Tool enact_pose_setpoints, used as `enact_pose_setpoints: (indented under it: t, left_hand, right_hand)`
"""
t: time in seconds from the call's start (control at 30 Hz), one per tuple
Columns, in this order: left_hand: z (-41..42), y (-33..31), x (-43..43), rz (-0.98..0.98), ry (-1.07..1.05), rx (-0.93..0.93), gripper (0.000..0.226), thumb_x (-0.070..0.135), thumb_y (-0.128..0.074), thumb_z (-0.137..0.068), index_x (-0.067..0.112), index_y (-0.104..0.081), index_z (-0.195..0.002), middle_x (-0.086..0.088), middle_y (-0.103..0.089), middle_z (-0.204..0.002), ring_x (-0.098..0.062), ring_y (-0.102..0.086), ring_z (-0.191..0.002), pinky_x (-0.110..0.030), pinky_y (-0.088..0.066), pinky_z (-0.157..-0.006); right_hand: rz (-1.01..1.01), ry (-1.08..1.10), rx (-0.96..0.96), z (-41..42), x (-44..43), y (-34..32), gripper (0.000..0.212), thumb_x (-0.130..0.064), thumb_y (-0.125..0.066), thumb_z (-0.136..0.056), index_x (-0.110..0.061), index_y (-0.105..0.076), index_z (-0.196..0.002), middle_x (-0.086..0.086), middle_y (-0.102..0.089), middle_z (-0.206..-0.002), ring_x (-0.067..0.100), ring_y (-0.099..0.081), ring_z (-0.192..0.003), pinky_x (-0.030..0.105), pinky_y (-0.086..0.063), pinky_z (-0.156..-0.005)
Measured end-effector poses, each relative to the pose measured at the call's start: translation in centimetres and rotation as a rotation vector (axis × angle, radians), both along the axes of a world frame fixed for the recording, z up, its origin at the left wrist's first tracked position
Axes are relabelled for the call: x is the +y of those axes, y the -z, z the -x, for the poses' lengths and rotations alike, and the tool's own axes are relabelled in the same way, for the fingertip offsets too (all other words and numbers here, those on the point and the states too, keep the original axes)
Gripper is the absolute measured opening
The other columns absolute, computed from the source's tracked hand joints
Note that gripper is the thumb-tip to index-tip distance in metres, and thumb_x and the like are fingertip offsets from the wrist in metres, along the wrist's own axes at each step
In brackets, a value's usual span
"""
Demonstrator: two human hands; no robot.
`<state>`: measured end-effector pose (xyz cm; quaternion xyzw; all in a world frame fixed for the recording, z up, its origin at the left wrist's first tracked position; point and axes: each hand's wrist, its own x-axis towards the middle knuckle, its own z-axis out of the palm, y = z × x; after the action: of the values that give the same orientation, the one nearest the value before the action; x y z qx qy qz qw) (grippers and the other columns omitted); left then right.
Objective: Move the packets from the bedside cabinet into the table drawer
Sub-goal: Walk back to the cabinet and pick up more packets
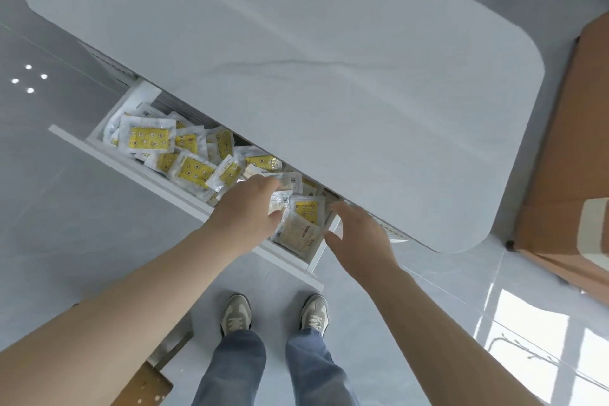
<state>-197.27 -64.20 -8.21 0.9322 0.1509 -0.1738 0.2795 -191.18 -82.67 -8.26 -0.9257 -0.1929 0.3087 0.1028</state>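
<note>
The white table [329,76] has its drawer [131,173] pulled out toward me. Several yellow-and-white packets [191,168] lie heaped inside it. My left hand [247,208] reaches into the drawer's right half, with fingers and thumb curled around a few packets [283,198]. More packets [300,231] rest just right of that hand. My right hand [359,234] hovers at the drawer's right end with fingers relaxed and spread, holding nothing. The bedside cabinet is not in view.
A brown cardboard box [566,158] stands on the floor right of the table. A wooden object [145,386] shows at the bottom left. My shoes [235,313] stand on the glossy grey tile floor just in front of the drawer.
</note>
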Motion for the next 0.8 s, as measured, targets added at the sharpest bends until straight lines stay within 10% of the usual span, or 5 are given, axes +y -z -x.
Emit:
enact_pose_setpoints:
  t: [0.8]
  left_hand:
    - [-7.4,-49.0,-10.6,-0.121,0.468,-0.736,0.043,0.029,-0.057,-0.090,0.015,-0.047,-0.130,-0.002,-0.054,-0.128,-0.024,-0.051,-0.115,-0.036,-0.043,-0.095]
  right_hand:
    - [-0.250,0.363,-0.884,0.2,-13.5,-48.5,0.048,-0.032,-0.064,-0.087,-0.019,-0.052,-0.132,-0.003,-0.056,-0.131,0.019,-0.054,-0.116,0.032,-0.044,-0.089]
